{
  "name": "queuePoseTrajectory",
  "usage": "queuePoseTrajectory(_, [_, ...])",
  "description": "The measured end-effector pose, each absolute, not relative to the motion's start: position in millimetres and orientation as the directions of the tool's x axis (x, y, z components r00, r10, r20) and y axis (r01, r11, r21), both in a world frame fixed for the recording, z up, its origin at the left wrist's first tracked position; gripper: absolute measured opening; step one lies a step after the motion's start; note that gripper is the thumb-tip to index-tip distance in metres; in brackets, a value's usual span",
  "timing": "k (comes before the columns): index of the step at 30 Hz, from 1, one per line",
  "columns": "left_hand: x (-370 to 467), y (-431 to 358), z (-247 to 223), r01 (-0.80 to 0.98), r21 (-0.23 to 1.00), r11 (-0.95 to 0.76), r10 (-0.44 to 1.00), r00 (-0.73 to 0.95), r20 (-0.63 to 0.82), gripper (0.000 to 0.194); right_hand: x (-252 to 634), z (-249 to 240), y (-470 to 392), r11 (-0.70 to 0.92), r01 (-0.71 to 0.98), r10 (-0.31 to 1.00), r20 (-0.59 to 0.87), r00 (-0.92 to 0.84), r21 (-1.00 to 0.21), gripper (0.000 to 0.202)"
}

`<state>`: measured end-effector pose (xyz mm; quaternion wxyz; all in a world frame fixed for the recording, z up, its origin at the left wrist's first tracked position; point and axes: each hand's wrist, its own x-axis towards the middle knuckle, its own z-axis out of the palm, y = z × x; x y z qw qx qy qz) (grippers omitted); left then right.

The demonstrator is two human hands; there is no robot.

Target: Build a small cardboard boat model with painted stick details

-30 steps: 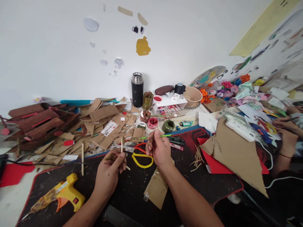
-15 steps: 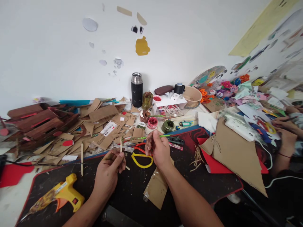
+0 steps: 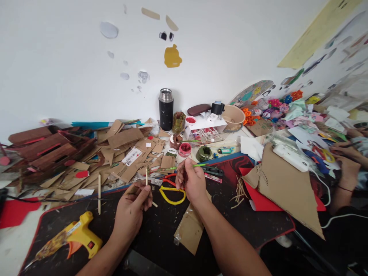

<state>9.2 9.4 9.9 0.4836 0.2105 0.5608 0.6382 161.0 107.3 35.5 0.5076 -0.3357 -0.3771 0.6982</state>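
Pinched upright in my left hand (image 3: 134,201) is a thin pale wooden stick (image 3: 146,177); its lower end shows below my fingers. My right hand (image 3: 193,183) grips a green-handled paintbrush (image 3: 169,168), held nearly level. The brush's tip reaches left to the stick's upper end; whether they touch I cannot tell. Both hands have paint smears. Between them lie scissors (image 3: 174,202) with yellow and red handles. Beyond my right hand stand an open jar of dark green paint (image 3: 204,153) and a pink-red paint pot (image 3: 184,149).
A yellow glue gun (image 3: 86,234) lies on the dark mat (image 3: 250,234) at left. Cardboard scraps (image 3: 126,138) pile up behind, beside brown painted pieces (image 3: 51,147). A black flask (image 3: 166,111) stands by the wall. Large cardboard (image 3: 283,184) is at right, near another person's hands (image 3: 346,165).
Almost nothing differs. The brush and my right fingers have shifted very slightly left; the stick stays in my left hand.
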Motion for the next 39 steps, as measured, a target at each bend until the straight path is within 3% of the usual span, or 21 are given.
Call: queuePoseTrajectory(39, [9.4, 8.9, 8.4, -0.375, 0.921, 0.103, 0.854, -0.441, -0.275, 0.038, 161.8, 36.1, 106.3, -0.192, -0.459, 0.965, -0.083, -0.247, -0.867, 0.056])
